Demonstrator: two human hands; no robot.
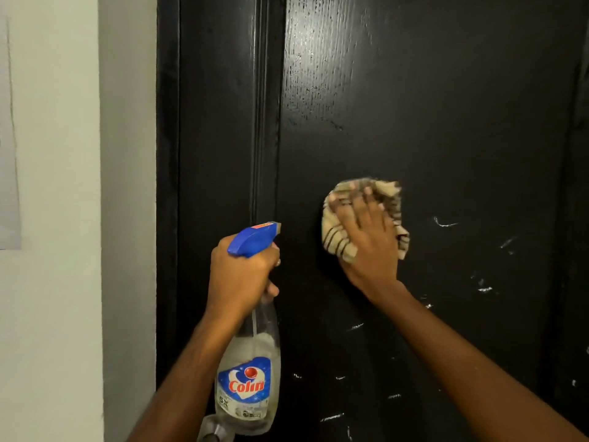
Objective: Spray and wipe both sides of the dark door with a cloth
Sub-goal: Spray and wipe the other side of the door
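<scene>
The dark door fills the middle and right of the head view, glossy black with white streaks of spray low on its right half. My right hand presses a bunched beige cloth with dark stripes flat against the door panel. My left hand grips the neck of a clear spray bottle with a blue trigger head and a blue "Colin" label. The bottle's nozzle points toward the door, just left of the cloth.
The black door frame runs down beside the panel. A grey wall strip and a white wall lie to the left, with a pale sheet on the wall at the far left edge.
</scene>
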